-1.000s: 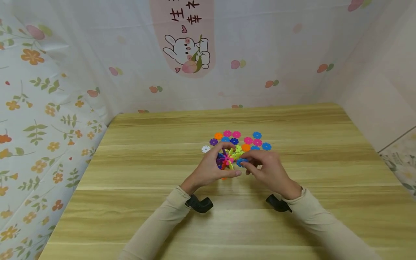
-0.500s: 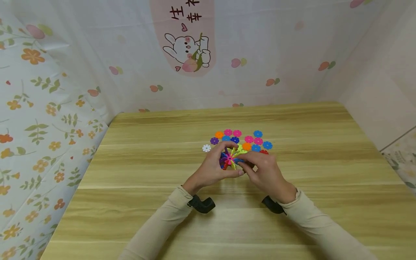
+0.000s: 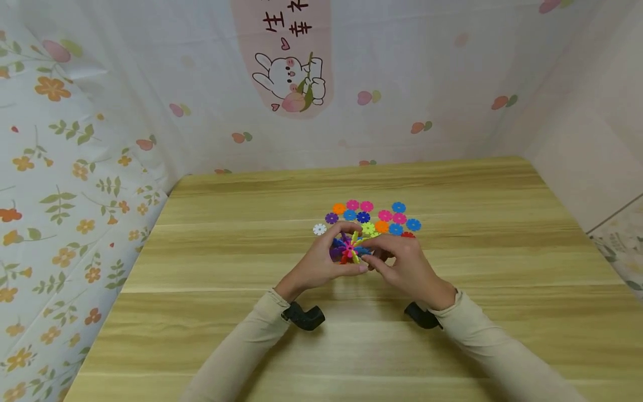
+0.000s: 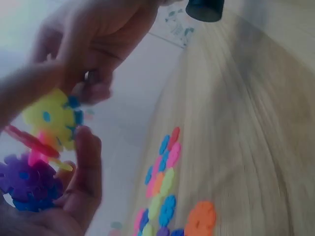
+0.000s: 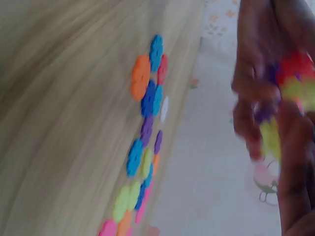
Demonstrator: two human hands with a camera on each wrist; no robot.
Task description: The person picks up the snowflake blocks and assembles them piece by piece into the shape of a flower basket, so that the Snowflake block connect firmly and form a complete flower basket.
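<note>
Your left hand [image 3: 318,261] is curled round a rounded, spiky cluster of notched plastic discs [image 3: 349,249] in pink, yellow, red, purple and blue, thumb below and fingers above, holding it up off the pale wood-grain counter [image 3: 226,234]. Your right hand [image 3: 411,263] is at the cluster's right side, its thumb and forefinger pinching a blue notched plastic disc [image 3: 366,252] against the cluster's edge; your fingers partly cover it, so you cannot tell whether it is slotted in. The two hands are close together, with the cluster between them. Beyond them on the counter lie loose flat discs of the same flower-like shape: a white disc [image 3: 319,229] at the left end, a purple disc [image 3: 331,218] just beside it, an orange disc [image 3: 339,208] next to two pink ones, and a red disc [image 3: 408,235] partly hidden behind your right hand. You wear beige sleeves [image 3: 241,340], and a black curved fitting [image 3: 307,317] sits at each wrist. Behind the counter hangs a white printed curtain [image 3: 201,67] with a rabbit drawing.
</note>
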